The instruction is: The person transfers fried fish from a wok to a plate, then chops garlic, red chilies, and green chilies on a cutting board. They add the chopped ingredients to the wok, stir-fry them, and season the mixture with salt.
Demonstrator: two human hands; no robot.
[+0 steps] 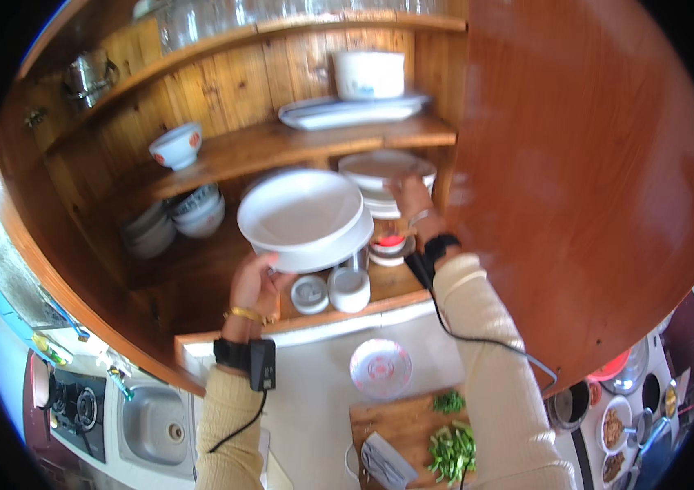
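Observation:
My left hand (256,280) grips two nested white dishes (301,208) by their near lower edge, inside an open wooden cupboard. The upper dish is wide and shallow. To the right, my right hand (411,199) is on the near rim of a white plate (377,164) at the top of a stack of white plates (382,209); blur hides the exact finger placement. Below the held dishes, a lidded jar (309,294) and a white canister (349,290) stand near the shelf's front edge. A small round container with a red top (390,243) is below my right hand.
Bowls (199,211) stack at left; a single bowl (177,146), platter (353,111) and white pot (369,75) occupy the shelf above. A cupboard door (567,184) swings out right. Below are a patterned plate (380,368), cutting board (377,411), cleaver (387,460) and chopped greens (452,452).

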